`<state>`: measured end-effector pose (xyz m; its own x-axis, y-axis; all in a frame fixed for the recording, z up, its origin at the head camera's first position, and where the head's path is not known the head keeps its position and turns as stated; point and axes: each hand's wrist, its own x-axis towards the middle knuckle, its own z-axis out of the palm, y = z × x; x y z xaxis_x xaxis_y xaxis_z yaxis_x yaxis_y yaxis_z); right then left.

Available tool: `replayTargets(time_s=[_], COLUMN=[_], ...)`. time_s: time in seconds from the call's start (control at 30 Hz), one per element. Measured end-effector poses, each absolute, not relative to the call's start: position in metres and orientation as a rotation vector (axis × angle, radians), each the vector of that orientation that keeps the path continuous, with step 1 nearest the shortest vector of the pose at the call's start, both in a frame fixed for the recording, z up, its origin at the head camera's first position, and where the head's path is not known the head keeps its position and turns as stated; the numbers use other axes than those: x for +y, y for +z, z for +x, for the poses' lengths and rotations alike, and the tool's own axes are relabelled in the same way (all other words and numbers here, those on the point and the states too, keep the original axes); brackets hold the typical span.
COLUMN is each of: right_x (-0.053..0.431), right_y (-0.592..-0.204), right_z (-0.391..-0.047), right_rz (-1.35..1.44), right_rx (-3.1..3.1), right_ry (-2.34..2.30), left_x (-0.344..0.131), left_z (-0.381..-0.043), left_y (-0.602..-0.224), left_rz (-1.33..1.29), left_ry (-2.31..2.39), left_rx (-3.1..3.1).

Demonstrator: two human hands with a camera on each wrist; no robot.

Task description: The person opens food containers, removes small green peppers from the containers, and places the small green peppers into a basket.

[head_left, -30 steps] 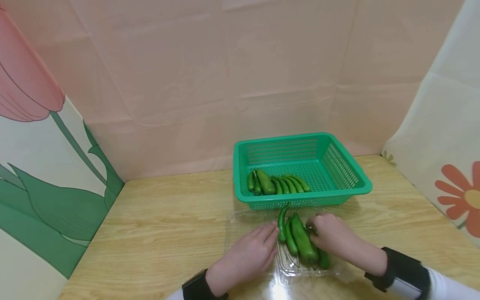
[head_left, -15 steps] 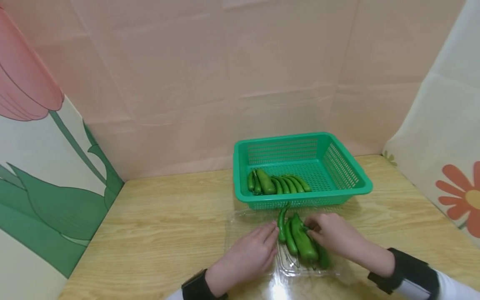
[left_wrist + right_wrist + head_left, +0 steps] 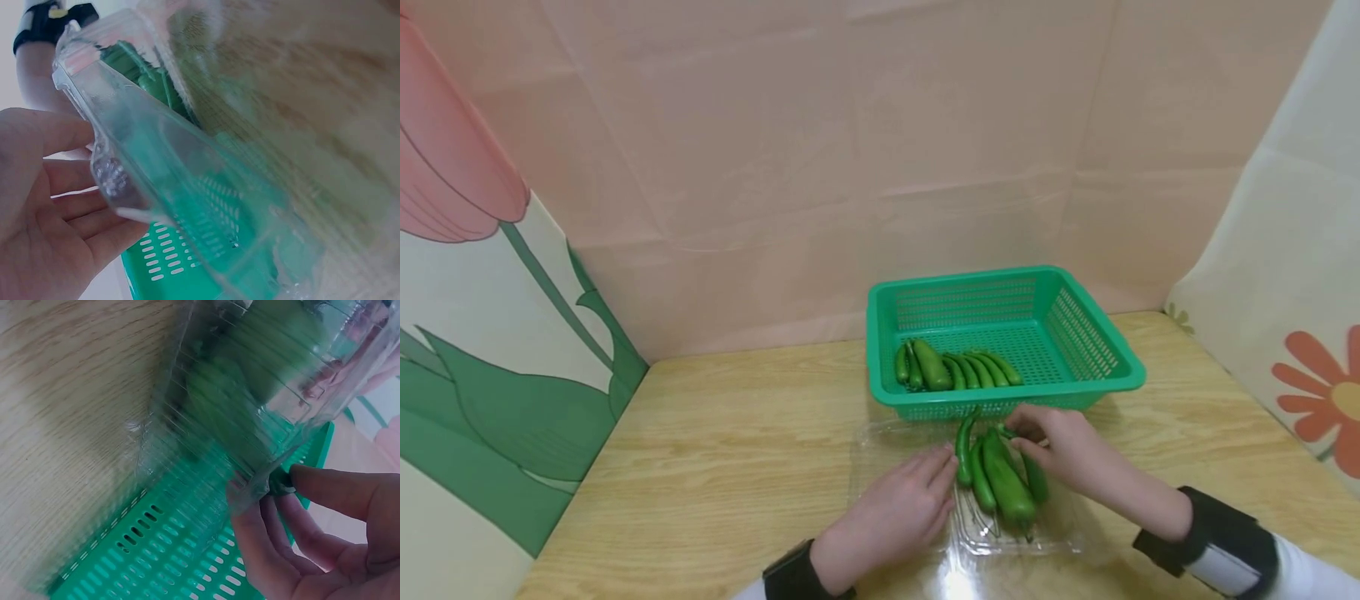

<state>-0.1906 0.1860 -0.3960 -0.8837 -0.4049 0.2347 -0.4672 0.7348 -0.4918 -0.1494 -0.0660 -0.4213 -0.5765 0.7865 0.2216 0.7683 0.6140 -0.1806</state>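
My right hand [image 3: 1066, 447] pinches the stem end of a green pepper [image 3: 1036, 477] between thumb and fingers. This pepper lies along the right side of several others in a clear plastic container [image 3: 987, 542]. A broad green pepper [image 3: 1009, 487] and two slimmer ones stay beside it. In the right wrist view the dark stem [image 3: 282, 481] shows between the thumb and fingers at the container's rim. My left hand [image 3: 901, 506], fingers fairly straight, rests at the container's left edge near the leftmost pepper [image 3: 964, 454]. The left wrist view shows its fingers touching the clear wall [image 3: 112, 165].
A green plastic basket [image 3: 1015, 397] stands right behind the container, with several green peppers [image 3: 932, 367] lined up at its left front. The container's clear lid [image 3: 868, 454] spreads left on the wooden table [image 3: 722, 467]. Printed cloths hang at the back and sides.
My right hand has moved a little back toward the basket, and the pepper in its fingers has shifted the same way along the broad one. The left hand has stayed in place.
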Motion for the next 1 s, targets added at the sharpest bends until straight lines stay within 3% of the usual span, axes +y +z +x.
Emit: replayTargets(time_s=[0.4, 1.0], right_x=[0.188, 0.187], right_y=[-0.378, -0.32], right_z=[-0.195, -0.227], right_rz=[0.76, 0.776], right_rx=[-2.73, -2.708], right_ry=[0.812, 0.667], left_x=[-0.066, -0.066], left_z=[-0.148, -0.15], left_y=[-0.42, -0.423], left_rz=[-1.255, -1.263], left_ry=[0.098, 0.097], left_rx=[-2.585, -2.54])
